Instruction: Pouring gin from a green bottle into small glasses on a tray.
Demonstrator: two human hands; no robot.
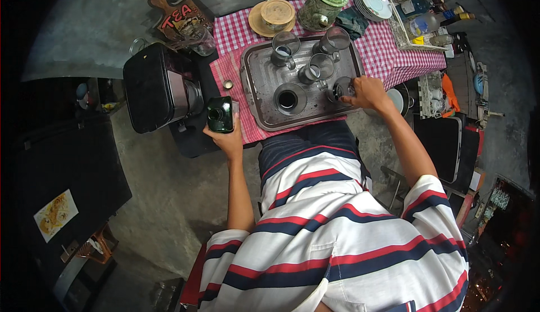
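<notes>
- Left hand (226, 138): fingers closed around the sides of a dark green square bottle (220, 115), just off the tray's left side. Its neck points up toward the camera; this upright hold presumably guards against spillage. Whether the neck is open cannot be told.
- A small round cap (228, 84) sits on the red checked cloth (221, 66) just beyond the bottle, apparently within easy reach of that hand.
- Right hand (367, 94): fingers closed on the right side of a glass mug (340, 86) at the tray's near-right corner; the exact grip on its handle is hidden. The hold appears to steady the mug.
- The metal tray (260, 75) bears 5 glasses in all, its raised rim likely confining drips and sliding.
- A glass with dark contents (289, 99) stands near the tray's front edge, between the 2 hands, touched by neither.
- 3 further glasses (286, 43) stand farther back, beyond the fingers.
- The cloth likely protects the surface beneath.
</notes>
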